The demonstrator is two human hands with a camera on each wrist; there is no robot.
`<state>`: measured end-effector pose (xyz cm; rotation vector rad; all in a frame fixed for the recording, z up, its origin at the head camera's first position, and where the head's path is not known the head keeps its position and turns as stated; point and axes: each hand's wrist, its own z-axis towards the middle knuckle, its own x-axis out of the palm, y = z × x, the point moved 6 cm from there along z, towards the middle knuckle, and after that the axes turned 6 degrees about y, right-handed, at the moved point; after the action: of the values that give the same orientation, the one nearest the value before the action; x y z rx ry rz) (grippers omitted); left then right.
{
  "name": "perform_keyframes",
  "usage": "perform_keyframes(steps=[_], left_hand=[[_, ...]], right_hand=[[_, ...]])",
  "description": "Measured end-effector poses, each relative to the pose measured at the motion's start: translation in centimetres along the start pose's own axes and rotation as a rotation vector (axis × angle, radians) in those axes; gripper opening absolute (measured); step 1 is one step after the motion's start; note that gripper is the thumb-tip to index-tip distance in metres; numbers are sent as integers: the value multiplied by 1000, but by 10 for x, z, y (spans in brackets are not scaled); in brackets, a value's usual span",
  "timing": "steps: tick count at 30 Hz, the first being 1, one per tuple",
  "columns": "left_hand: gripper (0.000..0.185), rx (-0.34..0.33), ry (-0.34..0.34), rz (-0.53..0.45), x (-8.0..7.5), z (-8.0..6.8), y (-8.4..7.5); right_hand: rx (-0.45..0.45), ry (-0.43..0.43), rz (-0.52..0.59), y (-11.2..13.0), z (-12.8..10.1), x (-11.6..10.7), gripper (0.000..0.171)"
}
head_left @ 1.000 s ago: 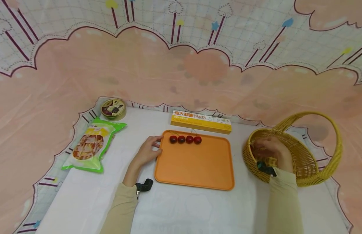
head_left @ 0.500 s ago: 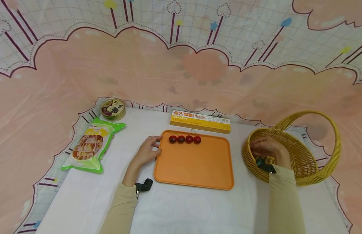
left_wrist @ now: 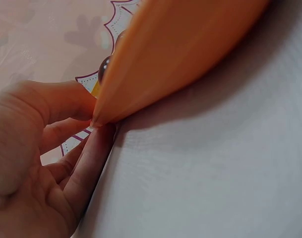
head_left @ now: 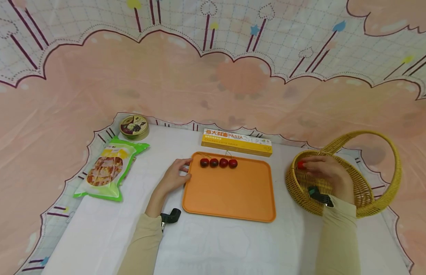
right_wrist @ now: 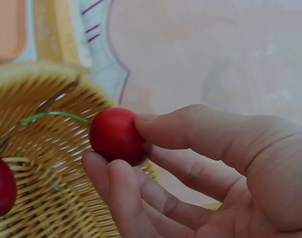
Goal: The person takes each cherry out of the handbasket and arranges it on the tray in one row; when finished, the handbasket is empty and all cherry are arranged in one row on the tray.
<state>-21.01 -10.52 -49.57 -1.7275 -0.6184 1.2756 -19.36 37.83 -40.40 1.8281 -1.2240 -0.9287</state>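
Observation:
In the right wrist view my right hand [right_wrist: 190, 168] pinches a red cherry [right_wrist: 118, 135] with a green stem between thumb and fingertips. That hand [head_left: 326, 170] is inside the mouth of a yellow wicker basket [head_left: 295, 196], and another cherry [right_wrist: 1, 187] lies in the basket. My left hand [head_left: 173, 177] grips the left edge of an orange tray [head_left: 230, 194]; in the left wrist view its thumb and a finger meet at the rim. Several dark red cherries [head_left: 223, 163] stand in a row along the tray's far side, some with stems showing.
Behind the tray lies a long yellow pasta box [head_left: 237, 143]. To the left are a green-edged food bag [head_left: 106, 168] and a round tin [head_left: 134, 128]. The basket's tall arched handle [head_left: 396, 168] rises on the right. A patterned cloth [head_left: 185, 84] hangs at the back.
My right hand, earlier low in the basket with its fingertips at the near-left wall, has drawn back slightly rightward, and a red cherry now shows in its fingers. The left hand stays at the tray.

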Motion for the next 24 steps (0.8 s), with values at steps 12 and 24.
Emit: perform_keyframes(steps=[12, 24], left_hand=[[57, 6, 5, 0, 3, 5, 0], [57, 3, -1, 7, 1, 2, 1]], right_hand=[[-118, -13, 191, 14, -17, -7, 27], [-197, -117, -36, 32, -1, 27, 31]])
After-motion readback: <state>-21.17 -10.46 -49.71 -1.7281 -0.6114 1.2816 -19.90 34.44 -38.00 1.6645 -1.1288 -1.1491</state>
